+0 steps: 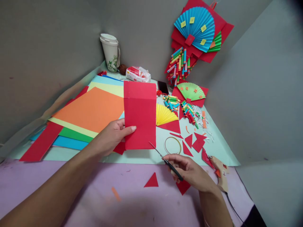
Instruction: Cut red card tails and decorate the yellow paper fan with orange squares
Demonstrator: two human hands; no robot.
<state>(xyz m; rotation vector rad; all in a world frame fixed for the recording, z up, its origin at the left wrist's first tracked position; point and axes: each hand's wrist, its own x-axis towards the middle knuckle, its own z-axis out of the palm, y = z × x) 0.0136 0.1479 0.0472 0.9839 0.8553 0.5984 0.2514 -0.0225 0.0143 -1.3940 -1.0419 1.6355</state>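
My left hand (115, 134) pinches the left edge of a red paper sheet (140, 116), thumb in front and fingers behind. The sheet stands upright above the table, with a crease across its upper part. Black-handled scissors (174, 170) are in my right hand (186, 171), their blade tips at the sheet's lower right edge. Whether the blades are apart is hard to see. Below lie a red paper triangle (152, 180) and another red scrap (183, 188), partly under my right hand.
Coloured sheets (92, 108) are stacked at left. Folded paper fans, including a yellow one (165, 115), and paper rolls (188, 112) lie at right, near red scraps (198, 145), a bangle (172, 145) and a glue gun (220, 173). A lidded cup (110, 53) stands at the back.
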